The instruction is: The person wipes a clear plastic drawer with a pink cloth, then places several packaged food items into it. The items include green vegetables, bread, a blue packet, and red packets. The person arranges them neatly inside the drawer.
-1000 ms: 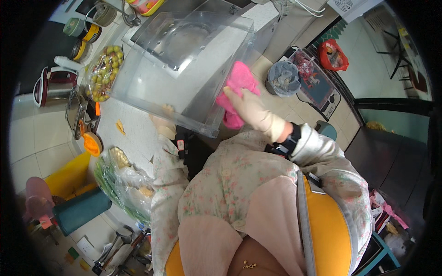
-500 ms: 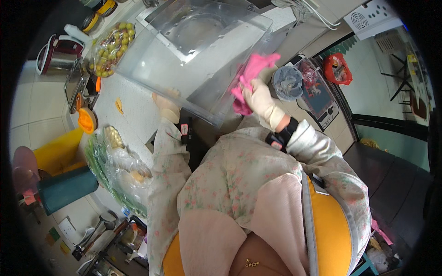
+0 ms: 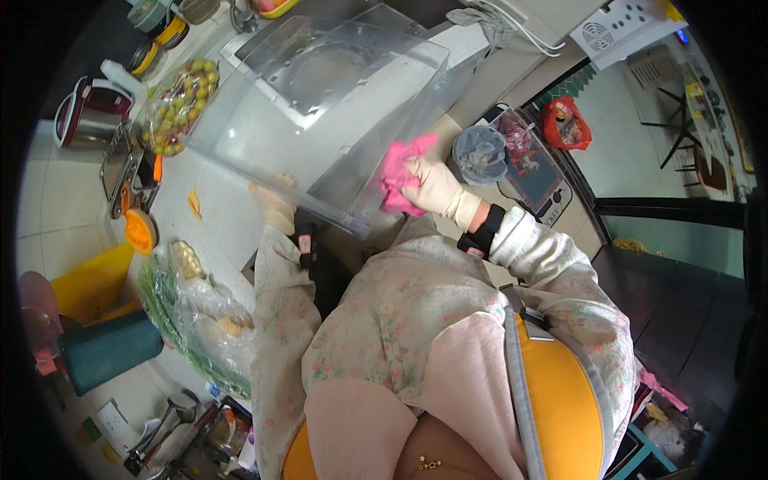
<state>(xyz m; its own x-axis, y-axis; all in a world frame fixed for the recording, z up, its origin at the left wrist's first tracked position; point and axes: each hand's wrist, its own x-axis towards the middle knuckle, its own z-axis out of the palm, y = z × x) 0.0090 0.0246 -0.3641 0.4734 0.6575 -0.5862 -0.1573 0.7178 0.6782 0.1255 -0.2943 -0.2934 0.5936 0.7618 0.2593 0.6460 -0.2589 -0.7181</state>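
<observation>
clear plastic bin (image 3: 320, 104) between bagged fruit (image 3: 178, 104) and bucket (image 3: 480, 154)

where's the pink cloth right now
In the head view, the pink cloth sits just right of centre, pressed by the right hand against the side of the clear plastic bin.

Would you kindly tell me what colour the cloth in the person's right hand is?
The crumpled cloth in the gloved right hand is bright pink, seen in the head view.

Bright, even daylight here, glare sheeting off the clear plastic bin (image 3: 320, 120), edges bowing hard into a black fisheye rim, soft blur outward.
</observation>
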